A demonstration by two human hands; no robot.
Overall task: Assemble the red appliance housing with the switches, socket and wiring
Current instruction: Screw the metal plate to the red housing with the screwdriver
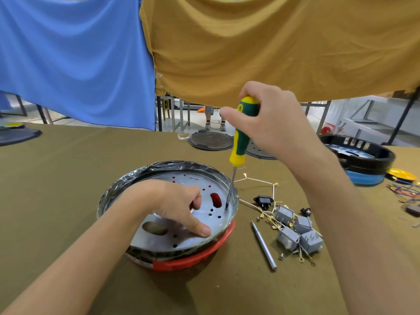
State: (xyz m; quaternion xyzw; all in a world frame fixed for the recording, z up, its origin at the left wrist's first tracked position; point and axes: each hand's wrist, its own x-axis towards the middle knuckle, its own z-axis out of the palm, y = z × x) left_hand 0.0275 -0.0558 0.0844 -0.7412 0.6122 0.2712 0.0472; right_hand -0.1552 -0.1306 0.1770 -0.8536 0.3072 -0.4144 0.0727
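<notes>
Head view, right hand (270, 119) gripping screwdriver (242, 137), tip near housing (193, 258) rim

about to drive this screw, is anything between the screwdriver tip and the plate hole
Nothing visible does. The screwdriver tip already meets the metal plate near its right rim; the left hand presses the plate well to the side.

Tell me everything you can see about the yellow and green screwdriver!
The screwdriver has a chunky handle in yellow and dark green, probably plastic or rubber, and a thin silver metal shaft. It stands nearly upright, tilted slightly. The right hand grips the handle's top. Its tip rests on the silver metal plate inside the red housing, close to the rim and near a red oval slot.
</notes>
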